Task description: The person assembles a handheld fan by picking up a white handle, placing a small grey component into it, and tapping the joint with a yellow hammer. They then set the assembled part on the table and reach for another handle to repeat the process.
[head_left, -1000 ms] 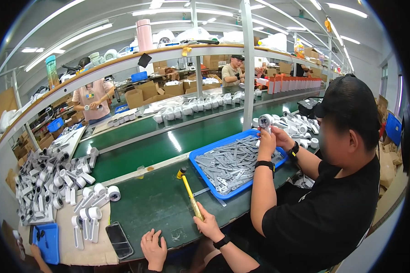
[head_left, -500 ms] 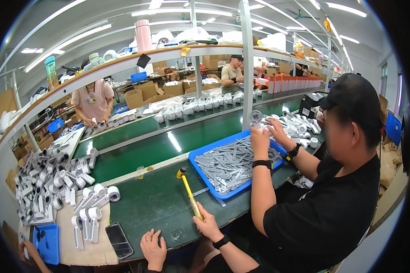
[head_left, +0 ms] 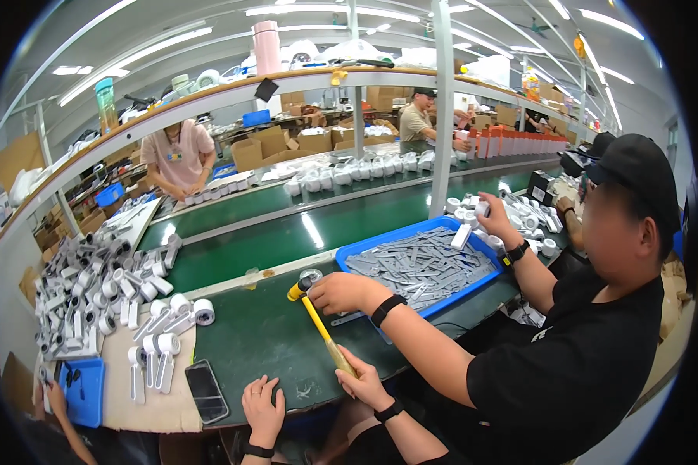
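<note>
My right hand [head_left: 364, 380] is wrapped round the lower handle of a yellow hammer [head_left: 316, 322], which slants up and away over the green bench with its black and yellow head at the far end. My left hand [head_left: 263, 408] rests at the bench's near edge, fingers apart and holding nothing. Beside the hammer's head, a co-worker's hand [head_left: 344, 294] reaches in from the right, next to a round clear-and-grey part [head_left: 310, 275]. That co-worker's other hand [head_left: 498, 218] holds a white handheld piece [head_left: 463, 235] above a blue tray.
The blue tray [head_left: 349, 261] holds many flat grey strips. A dark phone [head_left: 207, 391] lies left of my left hand on cardboard [head_left: 163, 411], near several white handheld fans [head_left: 163, 360]. More pile up at the far left. A small blue tray [head_left: 85, 411] stands by another person's hand.
The co-worker's near hand has swung left from above the blue tray to the hammer's head, where the round part now is. My hands stay nearly in place, the hammer still in my right.
</note>
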Demonstrator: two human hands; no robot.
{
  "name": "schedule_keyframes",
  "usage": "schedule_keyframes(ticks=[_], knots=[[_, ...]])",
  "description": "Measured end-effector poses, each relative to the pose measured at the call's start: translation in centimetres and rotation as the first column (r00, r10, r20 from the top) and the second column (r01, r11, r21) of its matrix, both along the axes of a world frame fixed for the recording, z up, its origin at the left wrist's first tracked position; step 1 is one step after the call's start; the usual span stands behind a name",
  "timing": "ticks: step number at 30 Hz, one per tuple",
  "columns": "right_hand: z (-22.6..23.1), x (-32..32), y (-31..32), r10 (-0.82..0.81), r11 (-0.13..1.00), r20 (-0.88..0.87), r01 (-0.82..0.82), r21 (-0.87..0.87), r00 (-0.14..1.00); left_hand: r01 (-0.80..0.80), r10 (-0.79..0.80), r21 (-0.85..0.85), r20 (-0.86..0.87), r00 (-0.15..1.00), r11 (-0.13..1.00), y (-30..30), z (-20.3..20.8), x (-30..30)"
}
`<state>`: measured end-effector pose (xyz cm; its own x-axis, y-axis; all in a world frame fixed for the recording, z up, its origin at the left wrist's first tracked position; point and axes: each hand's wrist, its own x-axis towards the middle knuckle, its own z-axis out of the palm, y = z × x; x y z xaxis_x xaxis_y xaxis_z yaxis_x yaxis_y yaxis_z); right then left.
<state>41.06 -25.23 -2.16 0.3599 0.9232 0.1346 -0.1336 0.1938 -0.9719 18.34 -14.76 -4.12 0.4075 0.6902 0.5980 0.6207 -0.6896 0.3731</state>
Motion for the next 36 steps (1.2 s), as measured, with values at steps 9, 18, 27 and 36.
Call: schedule_keyframes(ticks=[9,18,27,36], knots=[[1.0,-4.1,-7.7,0.033,0.997,-0.125,-0.025,0.068,0.992,0.177,-0.218,-0.245,-0.152,0.964,0.953,0.8,5.2,6.6],[0.2,-5.2,-13.0,-0.226,0.961,-0.077,0.235,0.147,0.971,0.276,-0.339,-0.227,-0.319,0.885,0.934,6.1,3.3,22.1],[1.6,-4.9,-14.6,-0.274,0.962,-0.181,0.272,-0.04,0.944,0.371,-0.36,-0.097,0.118,0.926,0.924,8.6,1.7,19.5],[2.1,-2.7,-12.2,0.022,0.969,-0.014,-0.025,-0.244,1.0,0.337,-0.095,-0.456,0.475,0.875,0.824,3.9,4.7,4.4]])
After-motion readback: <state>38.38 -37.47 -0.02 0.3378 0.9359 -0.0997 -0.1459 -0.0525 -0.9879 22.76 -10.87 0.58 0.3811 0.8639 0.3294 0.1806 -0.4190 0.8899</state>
